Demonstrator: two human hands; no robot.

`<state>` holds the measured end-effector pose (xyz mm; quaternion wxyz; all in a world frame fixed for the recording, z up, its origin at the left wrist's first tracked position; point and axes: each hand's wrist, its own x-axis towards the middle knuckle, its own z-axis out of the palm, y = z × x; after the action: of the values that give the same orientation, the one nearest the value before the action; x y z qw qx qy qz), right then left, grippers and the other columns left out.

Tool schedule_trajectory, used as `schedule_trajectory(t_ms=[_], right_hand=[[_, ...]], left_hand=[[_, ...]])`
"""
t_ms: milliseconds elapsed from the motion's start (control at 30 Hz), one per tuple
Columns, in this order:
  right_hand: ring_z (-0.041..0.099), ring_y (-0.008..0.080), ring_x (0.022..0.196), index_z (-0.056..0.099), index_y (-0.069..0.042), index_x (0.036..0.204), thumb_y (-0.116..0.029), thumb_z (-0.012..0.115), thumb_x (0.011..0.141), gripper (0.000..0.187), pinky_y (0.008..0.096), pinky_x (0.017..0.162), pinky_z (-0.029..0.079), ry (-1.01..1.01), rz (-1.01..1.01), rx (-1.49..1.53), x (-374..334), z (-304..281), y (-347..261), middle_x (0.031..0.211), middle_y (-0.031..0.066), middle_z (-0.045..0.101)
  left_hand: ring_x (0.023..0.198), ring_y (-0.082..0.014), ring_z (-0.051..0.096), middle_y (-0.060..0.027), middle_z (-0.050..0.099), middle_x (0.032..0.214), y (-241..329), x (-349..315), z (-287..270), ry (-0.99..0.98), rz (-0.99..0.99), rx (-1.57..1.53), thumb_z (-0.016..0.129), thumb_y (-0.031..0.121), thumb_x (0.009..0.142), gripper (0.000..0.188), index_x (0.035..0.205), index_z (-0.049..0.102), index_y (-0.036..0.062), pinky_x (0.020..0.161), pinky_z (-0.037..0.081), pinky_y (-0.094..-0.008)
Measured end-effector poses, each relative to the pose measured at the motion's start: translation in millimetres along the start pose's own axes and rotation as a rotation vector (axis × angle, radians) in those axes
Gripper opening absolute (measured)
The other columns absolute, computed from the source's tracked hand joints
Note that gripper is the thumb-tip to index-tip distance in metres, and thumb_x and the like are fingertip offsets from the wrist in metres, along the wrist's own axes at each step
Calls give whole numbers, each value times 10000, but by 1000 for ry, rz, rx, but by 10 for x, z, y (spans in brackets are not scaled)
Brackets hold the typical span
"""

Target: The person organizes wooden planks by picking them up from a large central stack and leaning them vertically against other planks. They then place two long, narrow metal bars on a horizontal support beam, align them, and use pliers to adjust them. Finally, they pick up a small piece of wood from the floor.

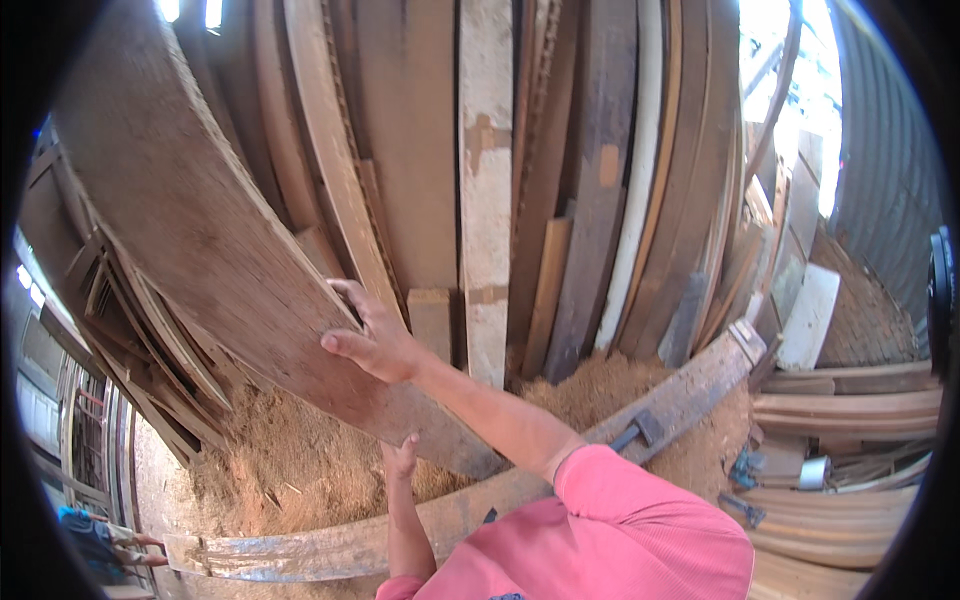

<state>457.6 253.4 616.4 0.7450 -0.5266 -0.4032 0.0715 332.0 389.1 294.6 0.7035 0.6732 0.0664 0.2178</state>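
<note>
A long, wide brown wooden board (225, 235) leans across from the upper left, its lower end near the middle, over a long narrow bench. My right hand (375, 335) grips the board's right edge, with the thumb on its face and the fingers reaching over the edge. Lower down, my left hand (400, 457) holds the opposite edge; its thumb shows, while the other fingers are hidden behind the board. The worn, shiny-topped bench (300, 555) runs across in front of me. A dark metal piece (648, 428) is fixed at its right part.
Many planks (485, 200) stand upright ahead. Sawdust (300, 455) is heaped beyond the bench. More boards (850, 410) are stacked at the right, near blue clamps (742, 490) and a corrugated wall (890, 190). Another person (90, 535) is at the far lower left.
</note>
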Motion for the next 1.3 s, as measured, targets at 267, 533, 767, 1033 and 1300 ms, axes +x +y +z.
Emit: schedule_trajectory(t_ms=[267,533,767,1033,1300], right_hand=[[586,264,1132,418,-16,1413,-632,757,767,955,384,935,486,91,51,-278,53,157,212,1196,198,612],[516,197,1218,374,33,1424,-650,759,761,1027,340,1034,410,-27,92,-88,103,314,298,1301,130,555],[519,301,1262,368,45,1426,-714,696,773,1053,379,1049,405,-1,-44,-109,73,190,175,1298,244,564],[523,249,1206,389,61,1399,-615,695,843,927,347,1026,411,20,-73,-281,12,73,307,1292,185,562],[539,206,1181,423,80,1387,-598,713,840,917,326,1022,405,92,-123,-88,-62,-80,167,1283,122,588]], left_hand=[[1153,-244,567,-107,590,1269,-90,-22,-45,7,-149,-66,876,405,708,941,1391,402,-36,991,458,-386],[1212,-234,533,-113,562,1313,-9,-59,-74,75,-54,-132,892,520,660,1063,1422,375,-13,1024,432,-386],[1159,-232,575,-91,597,1266,-10,-59,71,91,-69,-193,895,524,657,1040,1404,397,-2,984,464,-379],[1244,-231,523,-132,533,1388,27,-81,1,-10,-102,-56,859,350,723,951,1443,353,-10,1046,422,-389],[1227,-226,509,-138,566,1291,140,-44,305,90,-38,-17,877,357,679,899,1373,409,30,1066,389,-380]])
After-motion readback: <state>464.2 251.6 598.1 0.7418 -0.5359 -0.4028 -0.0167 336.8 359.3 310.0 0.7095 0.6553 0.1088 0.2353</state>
